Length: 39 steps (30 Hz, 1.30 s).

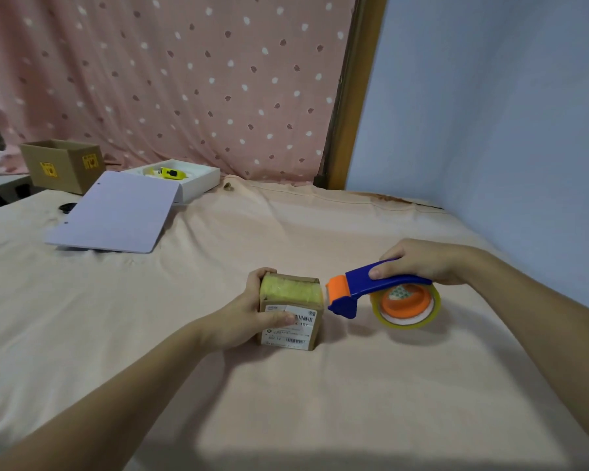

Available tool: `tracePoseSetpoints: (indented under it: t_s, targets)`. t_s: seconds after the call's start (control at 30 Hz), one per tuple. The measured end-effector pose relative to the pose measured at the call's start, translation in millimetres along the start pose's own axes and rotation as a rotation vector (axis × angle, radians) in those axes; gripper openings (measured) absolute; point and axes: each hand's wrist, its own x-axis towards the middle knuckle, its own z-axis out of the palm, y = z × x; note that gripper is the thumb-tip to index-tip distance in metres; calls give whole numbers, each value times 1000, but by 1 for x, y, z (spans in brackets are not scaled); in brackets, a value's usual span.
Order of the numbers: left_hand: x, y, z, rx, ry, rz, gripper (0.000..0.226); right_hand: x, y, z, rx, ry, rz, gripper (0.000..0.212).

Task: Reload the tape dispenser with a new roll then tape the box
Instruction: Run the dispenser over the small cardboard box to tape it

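Head view: the box [291,311] sits on the soft bed [286,402], so it could tip or slide as tape is pressed on. The left hand [252,311] grasps its left side. The right hand [419,263] clenches the tape dispenser [364,287], roll [405,305] loaded, just right of the box, toward the bed's right edge.

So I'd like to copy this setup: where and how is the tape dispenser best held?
Grip the tape dispenser by its long blue handle, from above and behind, as the right hand does. That leaves the orange cutter end facing the small cardboard box and the tape roll hanging free.
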Motion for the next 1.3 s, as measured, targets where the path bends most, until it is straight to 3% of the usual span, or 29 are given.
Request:
tracePoseSetpoints:
  t_s: [0.4,0.53,0.83,0.97,1.1,1.23,1.3]
  targets:
    - [-4,-8,6,-80,3,13,83,11,2,9,35,-7,-37,55]
    - [-6,-5,6,-57,7,22,72,4,2,5,47,-14,-54,53]
    - [-7,-2,7,-3,27,20,71,-11,39,14,301,20,-106,27]
    - [-9,-3,6,22,31,24,71,-14,47,17,356,8,-121,34]
    - [-10,-2,7,22,30,24,72,-17,64,20,333,39,-142,72]
    - [-9,-2,7,10,33,23,71,-17,56,22,294,33,-116,48]
    - [-9,-2,7,7,29,21,72,-13,46,24,224,28,-99,46]
